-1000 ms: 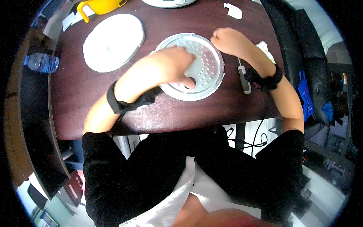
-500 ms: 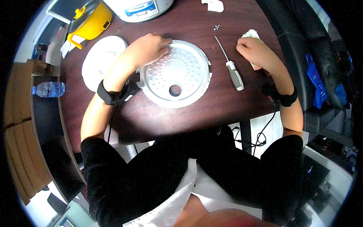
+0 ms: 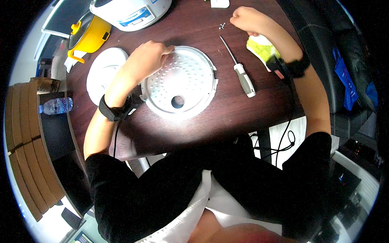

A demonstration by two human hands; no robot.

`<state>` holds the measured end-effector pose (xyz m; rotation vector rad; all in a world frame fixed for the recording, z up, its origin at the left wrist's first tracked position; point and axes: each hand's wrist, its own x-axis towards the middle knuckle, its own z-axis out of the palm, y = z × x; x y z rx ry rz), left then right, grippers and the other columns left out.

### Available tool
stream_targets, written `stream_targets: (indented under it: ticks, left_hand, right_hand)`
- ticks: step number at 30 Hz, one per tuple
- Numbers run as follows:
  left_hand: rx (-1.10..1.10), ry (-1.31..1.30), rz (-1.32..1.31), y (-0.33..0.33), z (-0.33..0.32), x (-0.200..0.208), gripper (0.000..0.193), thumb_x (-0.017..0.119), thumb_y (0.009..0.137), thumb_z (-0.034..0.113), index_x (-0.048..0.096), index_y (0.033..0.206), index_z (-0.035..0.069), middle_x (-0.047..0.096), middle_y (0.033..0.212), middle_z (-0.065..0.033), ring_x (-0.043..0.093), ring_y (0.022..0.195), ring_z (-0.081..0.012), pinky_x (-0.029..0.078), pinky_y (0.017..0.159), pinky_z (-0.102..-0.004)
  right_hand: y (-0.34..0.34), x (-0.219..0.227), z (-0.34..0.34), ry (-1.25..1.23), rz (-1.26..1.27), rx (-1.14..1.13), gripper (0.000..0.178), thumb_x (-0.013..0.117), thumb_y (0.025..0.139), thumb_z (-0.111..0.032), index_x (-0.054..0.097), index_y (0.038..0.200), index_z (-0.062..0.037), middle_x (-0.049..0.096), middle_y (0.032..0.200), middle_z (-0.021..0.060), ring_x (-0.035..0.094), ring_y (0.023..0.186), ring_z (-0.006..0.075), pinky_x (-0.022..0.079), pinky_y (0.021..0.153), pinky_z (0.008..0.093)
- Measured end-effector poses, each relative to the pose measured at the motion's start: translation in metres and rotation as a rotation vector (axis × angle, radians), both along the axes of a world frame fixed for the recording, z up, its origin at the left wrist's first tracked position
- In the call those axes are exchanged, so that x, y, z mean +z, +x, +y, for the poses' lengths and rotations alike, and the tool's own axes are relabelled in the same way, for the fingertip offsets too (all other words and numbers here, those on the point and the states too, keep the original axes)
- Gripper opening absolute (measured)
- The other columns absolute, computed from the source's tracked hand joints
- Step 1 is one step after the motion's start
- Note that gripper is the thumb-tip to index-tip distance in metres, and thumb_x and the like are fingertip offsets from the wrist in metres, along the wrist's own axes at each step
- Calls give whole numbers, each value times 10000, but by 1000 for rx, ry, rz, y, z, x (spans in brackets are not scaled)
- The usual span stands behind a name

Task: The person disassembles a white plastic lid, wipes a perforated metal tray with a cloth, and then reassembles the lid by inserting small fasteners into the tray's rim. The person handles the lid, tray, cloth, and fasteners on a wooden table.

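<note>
My left hand [image 3: 146, 60] is at the upper left rim of a round silvery metal plate [image 3: 180, 79], its fingers closed on the edge. The plate is dimpled, with one round hole toward my side and small tabs along its rim. My right hand [image 3: 248, 20] is curled closed at the far right, just beside a few small screws [image 3: 222, 26]; what its fingers hold, if anything, is hidden. Below that hand lies a green and white cloth or pad [image 3: 262, 49]. A screwdriver [image 3: 245, 79] with a grey and white handle rests between plate and cloth, tip pointing away.
Left of the plate, partly behind my forearm, is a round white lid-like part [image 3: 99, 73]. A yellow pot [image 3: 91, 38] and a white appliance body [image 3: 135, 16] stand at the far left. A white piece [image 3: 220, 3] lies at the far edge of view. Cables trail from both wristbands.
My right hand has moved from the cloth, away from me and leftward to the screws, uncovering more of the cloth. My left hand stays at the plate's rim. The whole view has shifted slightly.
</note>
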<state>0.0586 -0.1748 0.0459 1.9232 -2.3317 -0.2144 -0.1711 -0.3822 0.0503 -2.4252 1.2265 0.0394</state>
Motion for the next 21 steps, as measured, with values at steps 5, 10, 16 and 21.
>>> stream_targets:
  ticks: [5,10,16,21]
  left_hand:
    - [-9,17,43,-1,-8,9,222,617,800,81,686,1009,49,660,829,-184,648,753,-337,507,690,-388]
    - [20,-13,66,6,-18,-2,110,634,792,124,686,859,53,672,792,-137,658,742,-300,514,671,-379]
    - [61,-32,-3,-1,-20,3,92,632,779,160,665,771,75,664,756,-108,649,739,-304,514,662,-391]
    - [48,-33,-5,0,-19,4,99,631,782,157,643,775,59,665,773,-107,647,746,-303,509,661,-392]
  right_hand:
    - [14,-46,-38,-198,22,238,98,542,853,-73,544,948,-54,565,596,89,571,459,168,457,399,325]
    - [18,-32,-21,-58,-3,306,93,553,866,-50,509,947,-64,558,628,76,548,472,166,452,430,324]
    - [14,-45,-33,-119,-34,402,46,549,849,-28,508,864,-14,556,620,97,559,482,186,448,462,343]
    - [9,-35,-30,-88,-67,367,33,551,834,-8,522,845,3,568,616,108,582,493,200,461,479,343]
